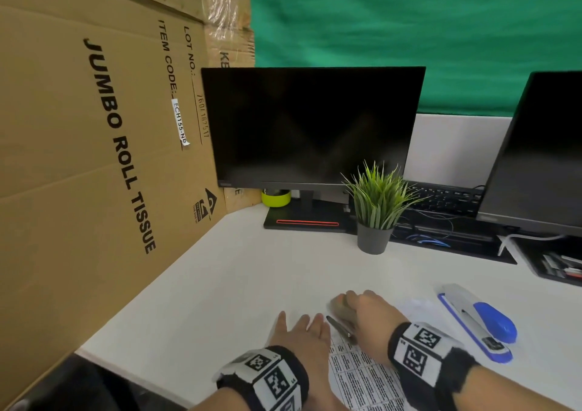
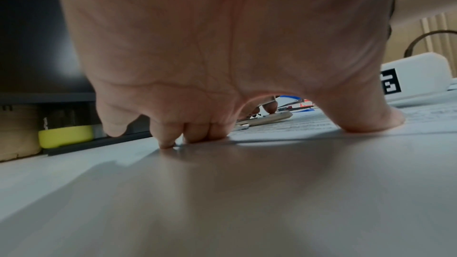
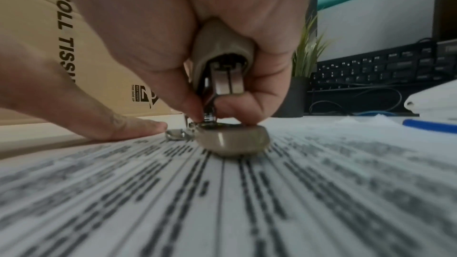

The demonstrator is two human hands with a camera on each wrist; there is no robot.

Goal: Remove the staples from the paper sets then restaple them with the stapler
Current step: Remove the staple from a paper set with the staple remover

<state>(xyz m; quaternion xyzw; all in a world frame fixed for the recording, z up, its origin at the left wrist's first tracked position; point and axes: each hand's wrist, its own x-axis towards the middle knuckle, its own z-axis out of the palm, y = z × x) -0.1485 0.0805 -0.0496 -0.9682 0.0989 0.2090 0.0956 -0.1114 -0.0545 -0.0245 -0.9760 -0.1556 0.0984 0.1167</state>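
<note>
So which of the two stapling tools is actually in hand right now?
The beige staple remover, gripped by the right hand at the corner of the printed paper set. The blue stapler lies untouched to the right.

The printed paper set (image 1: 362,376) lies on the desk (image 1: 220,284) under both hands. The stapler (image 1: 478,322) lies right of it; the potted plant (image 1: 376,209) stands behind, before the monitor (image 1: 311,127).
</note>
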